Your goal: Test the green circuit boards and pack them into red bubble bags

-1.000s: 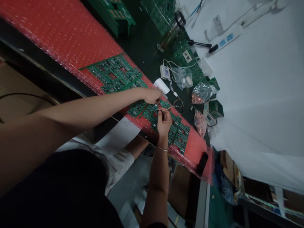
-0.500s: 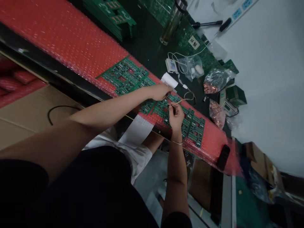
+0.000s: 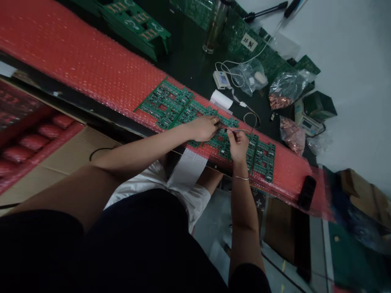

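Note:
A row of green circuit boards (image 3: 166, 103) with small parts lies on red bubble wrap. My left hand (image 3: 205, 128), a ring on one finger, lies over a board near the middle of the row; its fingers are curled down onto it, tips partly hidden. Just to the right, my right hand (image 3: 238, 145) pinches the dark end of a thin wire lead (image 3: 242, 130) close above the board. The lead loops back and joins a white cable from a small white device with a display (image 3: 221, 80).
Behind the boards lie a white paper roll (image 3: 221, 100) and clear bags of copper-coloured parts (image 3: 292, 136). A glass bottle (image 3: 215, 30) and a stack of green boards (image 3: 134, 28) stand farther back. A dark object (image 3: 306, 192) rests at the right end of the bubble wrap.
The view has shifted, so the bench appears farther right. My left hand has drawn back from the boards' far edge toward their middle. The right hand keeps its pinch on the lead.

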Available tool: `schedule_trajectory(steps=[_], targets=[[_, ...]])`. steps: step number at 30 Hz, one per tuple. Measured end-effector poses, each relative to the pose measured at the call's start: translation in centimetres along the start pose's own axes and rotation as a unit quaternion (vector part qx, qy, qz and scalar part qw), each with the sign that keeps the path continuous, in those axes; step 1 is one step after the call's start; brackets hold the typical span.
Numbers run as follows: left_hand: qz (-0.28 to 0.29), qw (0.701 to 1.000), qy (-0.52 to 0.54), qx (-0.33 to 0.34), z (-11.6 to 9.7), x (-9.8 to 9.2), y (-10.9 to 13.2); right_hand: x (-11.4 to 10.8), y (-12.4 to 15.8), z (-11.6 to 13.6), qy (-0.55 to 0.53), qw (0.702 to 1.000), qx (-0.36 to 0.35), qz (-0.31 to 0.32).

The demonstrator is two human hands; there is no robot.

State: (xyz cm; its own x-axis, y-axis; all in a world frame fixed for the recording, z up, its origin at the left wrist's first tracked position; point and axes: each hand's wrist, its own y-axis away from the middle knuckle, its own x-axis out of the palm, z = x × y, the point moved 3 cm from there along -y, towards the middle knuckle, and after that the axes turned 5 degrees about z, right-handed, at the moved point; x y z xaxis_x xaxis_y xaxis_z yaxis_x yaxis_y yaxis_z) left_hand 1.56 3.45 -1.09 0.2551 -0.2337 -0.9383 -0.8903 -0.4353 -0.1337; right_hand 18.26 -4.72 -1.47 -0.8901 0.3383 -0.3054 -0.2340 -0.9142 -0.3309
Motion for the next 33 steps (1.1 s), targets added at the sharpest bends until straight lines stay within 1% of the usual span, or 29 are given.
schedule_trajectory(steps=[2,3,5,6,7,8,9,12,13,15,17,19,22,25,29,31,33], targets=[[-0.02,0.999,0.039,0.011,0.5,-1.1,1.0,-0.3,-0.9,0.2,-0.023,1.0,0.007,-0.013],[-0.046,0.997,0.062,0.008,0.7,-1.8,1.8,-0.4,-1.5,0.3,-0.03,0.999,0.007,-0.015],[-0.113,0.989,0.093,-0.019,1.0,-3.3,4.2,0.0,-3.0,0.4,-0.027,1.0,0.004,-0.005],[-0.141,0.985,0.095,-0.04,1.0,-3.8,5.6,0.5,-3.9,0.4,-0.022,1.0,0.001,0.009],[-0.156,0.982,0.088,-0.062,0.8,-4.0,7.0,1.2,-4.7,0.3,-0.02,0.999,-0.002,0.027],[-0.155,0.982,0.073,-0.083,0.5,-4.1,8.4,2.0,-5.5,0.2,-0.02,0.999,-0.004,0.048],[-0.138,0.984,0.053,-0.101,0.1,-3.8,9.6,3.0,-6.2,0.0,-0.023,0.997,-0.002,0.068],[-0.07,0.986,-0.021,-0.148,-1.2,-2.5,12.3,5.6,-7.8,-0.6,0.0,0.994,0.015,0.105],[-0.052,0.986,-0.039,-0.153,-1.6,-2.1,12.8,6.3,-8.2,-0.6,0.033,0.993,0.016,0.109],[-0.036,0.983,-0.069,-0.165,-2.0,-1.5,13.4,7.3,-8.7,-0.4,0.128,0.986,-0.004,0.109],[-0.033,0.981,-0.089,-0.17,-2.2,-1.2,13.6,7.8,-8.9,0.0,0.218,0.969,-0.033,0.109],[-0.044,0.98,-0.098,-0.166,-2.3,-1.1,13.7,8.1,-8.9,0.3,0.263,0.956,-0.047,0.12],[-0.093,0.983,-0.081,-0.139,-2.5,-1.2,14.1,8.4,-8.8,0.4,0.278,0.95,-0.046,0.138],[-0.15,0.981,-0.031,-0.115,-3.0,-1.3,15.1,8.5,-8.7,0.2,0.281,0.948,-0.051,0.138],[-0.216,0.968,0.012,-0.124,-3.9,-1.1,16.7,8.6,-8.6,-0.3,0.278,0.949,-0.061,0.137],[-0.236,0.964,0.028,-0.121,-4.3,-0.8,17.3,8.7,-8.5,-0.6,0.279,0.948,-0.065,0.136],[-0.241,0.963,0.053,-0.112,-4.4,-0.2,17.9,8.9,-8.4,-0.7,0.283,0.947,-0.073,0.132]])
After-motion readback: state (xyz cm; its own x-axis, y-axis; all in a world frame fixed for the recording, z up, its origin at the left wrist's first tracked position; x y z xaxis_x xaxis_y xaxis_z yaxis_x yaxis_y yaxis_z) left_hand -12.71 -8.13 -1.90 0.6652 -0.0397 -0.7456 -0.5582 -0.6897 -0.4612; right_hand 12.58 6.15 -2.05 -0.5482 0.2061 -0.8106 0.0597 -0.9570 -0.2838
